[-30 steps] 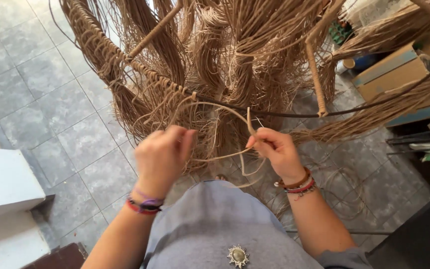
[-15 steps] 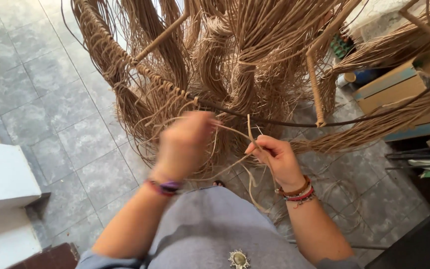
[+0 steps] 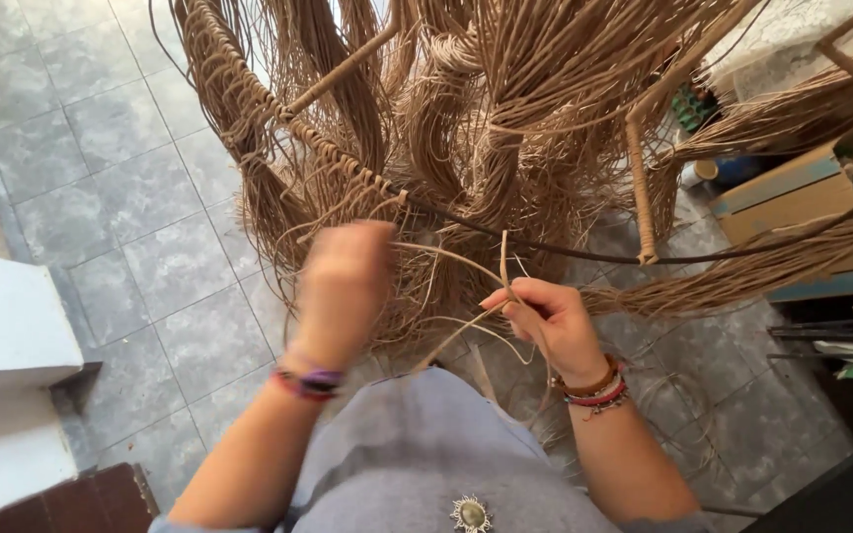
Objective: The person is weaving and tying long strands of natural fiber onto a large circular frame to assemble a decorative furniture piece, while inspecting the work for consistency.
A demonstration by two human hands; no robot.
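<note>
A round dark metal hoop (image 3: 545, 247) hangs in front of me, partly wrapped in knotted tan cord (image 3: 278, 118), with thick bundles of loose tan strands (image 3: 505, 109) draped over it. My left hand (image 3: 343, 291) is blurred, raised to the hoop where the wrapping ends, its fingers closed around strands. My right hand (image 3: 545, 321) pinches a thin tan strand (image 3: 466, 262) that loops up toward the hoop. Both wrists wear bead bracelets.
A grey tiled floor (image 3: 130, 217) lies at left, beside a white ledge (image 3: 2, 326). A wrapped upright rod (image 3: 642, 197) stands behind the hoop. Cardboard boxes (image 3: 802, 197) and dark shelves (image 3: 831, 336) crowd the right side.
My left hand has risen from waist level up to the hoop and toward the right. My right hand stays about where it was, holding the strand.
</note>
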